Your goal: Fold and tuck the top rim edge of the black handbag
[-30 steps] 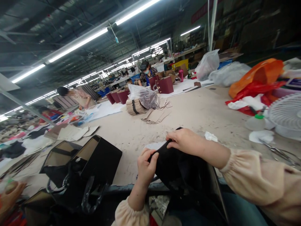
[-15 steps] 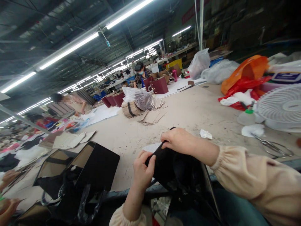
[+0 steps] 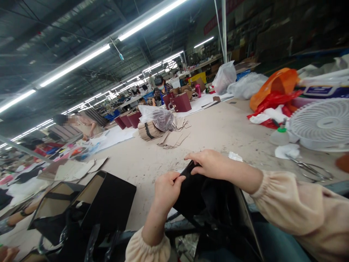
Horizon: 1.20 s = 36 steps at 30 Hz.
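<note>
A black bag (image 3: 196,198) leans toward me at the near table edge, its upper rim between my hands. Thumb and fingers of my left hand (image 3: 167,191) pinch the rim on its left side. Farther along the same rim, my right hand (image 3: 211,165) is closed on the black material, index finger stretched along the top. The lower part of the bag hangs in shadow below the table edge. To the left stand similar black bags (image 3: 110,200) with tan insides showing and plastic-wrapped handles.
Bundled cardboard pieces (image 3: 148,131) lie mid-table beside a clear plastic bag (image 3: 160,117). On the right are a white fan (image 3: 323,123), scissors (image 3: 311,169), a green-capped bottle (image 3: 280,136) and an orange bag (image 3: 275,89). Co-workers sit farther back; another person's arm (image 3: 23,214) reaches in at left.
My left hand has shifted slightly up along the rim, nearer my right hand. The view has turned a little, and the other person's arm at left reaches farther in.
</note>
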Each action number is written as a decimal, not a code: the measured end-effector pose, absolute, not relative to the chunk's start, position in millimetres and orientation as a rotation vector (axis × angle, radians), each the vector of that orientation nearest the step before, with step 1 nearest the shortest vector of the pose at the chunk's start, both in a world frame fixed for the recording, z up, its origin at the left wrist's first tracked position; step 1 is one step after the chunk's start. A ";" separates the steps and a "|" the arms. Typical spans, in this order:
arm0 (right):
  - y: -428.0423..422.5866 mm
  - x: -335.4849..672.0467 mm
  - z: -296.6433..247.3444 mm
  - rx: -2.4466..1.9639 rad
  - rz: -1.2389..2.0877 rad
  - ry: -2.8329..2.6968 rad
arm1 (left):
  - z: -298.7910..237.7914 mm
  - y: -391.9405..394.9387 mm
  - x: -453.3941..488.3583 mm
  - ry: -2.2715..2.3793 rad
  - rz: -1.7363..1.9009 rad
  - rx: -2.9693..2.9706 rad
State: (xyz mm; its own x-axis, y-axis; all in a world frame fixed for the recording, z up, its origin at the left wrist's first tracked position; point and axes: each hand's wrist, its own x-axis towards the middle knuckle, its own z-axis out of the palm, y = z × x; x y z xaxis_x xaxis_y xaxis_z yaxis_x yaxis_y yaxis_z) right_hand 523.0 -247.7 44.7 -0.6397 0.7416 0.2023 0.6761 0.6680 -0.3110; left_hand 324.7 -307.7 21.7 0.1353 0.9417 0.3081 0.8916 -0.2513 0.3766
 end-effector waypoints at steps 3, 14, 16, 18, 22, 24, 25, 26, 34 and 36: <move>-247.1 524.6 44.0 -1.122 0.306 -2.565 | 24.4 -308.5 325.1 1.863 0.706 2.182; -245.5 524.5 37.7 -1.186 0.321 -2.470 | 30.7 -307.7 326.4 1.927 0.582 2.055; -246.0 524.3 36.6 -1.204 0.308 -2.460 | 30.2 -307.2 326.7 1.915 0.584 2.058; -245.5 523.5 35.5 -1.208 0.293 -2.461 | 30.0 -306.8 327.2 1.908 0.590 2.061; -242.5 522.2 33.1 -1.193 0.270 -2.480 | 29.7 -305.9 326.6 1.902 0.590 2.066; -241.2 521.9 32.2 -1.182 0.261 -2.493 | 29.3 -305.3 325.5 1.899 0.584 2.066; -240.7 521.9 32.0 -1.173 0.257 -2.500 | 29.1 -305.1 324.9 1.897 0.583 2.067; -240.4 521.8 31.8 -1.164 0.254 -2.508 | 29.0 -304.8 324.5 1.895 0.582 2.068; -238.8 520.4 31.7 -1.147 0.226 -2.529 | 31.5 -304.9 327.2 1.903 0.544 2.095; -238.3 519.5 31.8 -1.145 0.220 -2.528 | 34.3 -305.8 328.1 1.914 0.511 2.110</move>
State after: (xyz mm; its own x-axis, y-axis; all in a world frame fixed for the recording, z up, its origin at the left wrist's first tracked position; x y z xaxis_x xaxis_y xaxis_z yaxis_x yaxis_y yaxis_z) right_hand 519.5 -238.3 31.8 -0.6092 0.7509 0.2551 0.6955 0.6604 -0.2832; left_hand 328.1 -305.8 34.3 0.0772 0.9928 0.0914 0.9062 -0.1081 0.4087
